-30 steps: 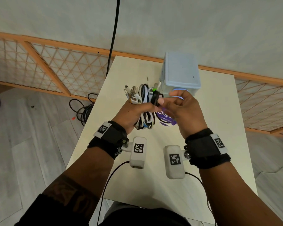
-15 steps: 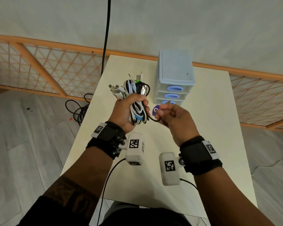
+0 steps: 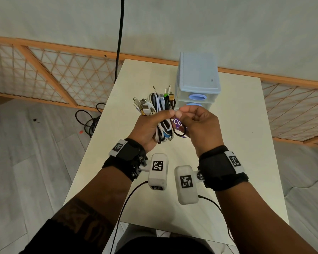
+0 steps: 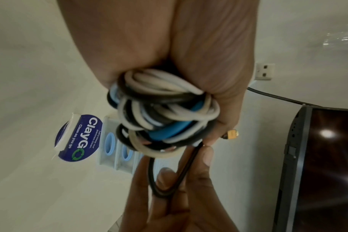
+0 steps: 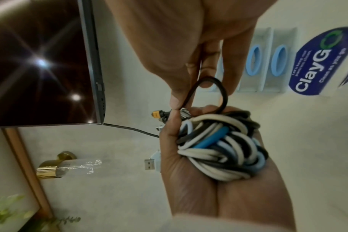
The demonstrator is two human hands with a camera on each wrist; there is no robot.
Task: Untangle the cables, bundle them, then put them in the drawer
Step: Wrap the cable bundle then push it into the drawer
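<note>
Two hands were at work above the table [image 3: 228,162]. Our left hand [image 3: 149,129] was wrapped round the folded bundle of cables [image 3: 162,110], white, black and blue strands with the plugs fanning out at the far end, held in the air just in front of the small drawer unit [image 3: 197,77]. Our right hand [image 3: 200,123] pinched a loop of black cable [image 4: 169,185] between thumb and fingers; in the wrist views that loop ran out of the bundle and back into it, right beside the left thumb.

We judged the bundling step to be in hand: the untangling looked done, and the black loop seemed meant to bind the rest. The next move probably called for drawing it snug round the bundle without letting the folds slip, then freeing a hand to open a drawer, since those we could see looked closed.

By count: one bundle, cables too many and too overlapped to number; one drawer unit, with two blue oval handles [image 5: 254,61] showing plainly; one round purple sticker [image 4: 79,138] on the table.
</note>
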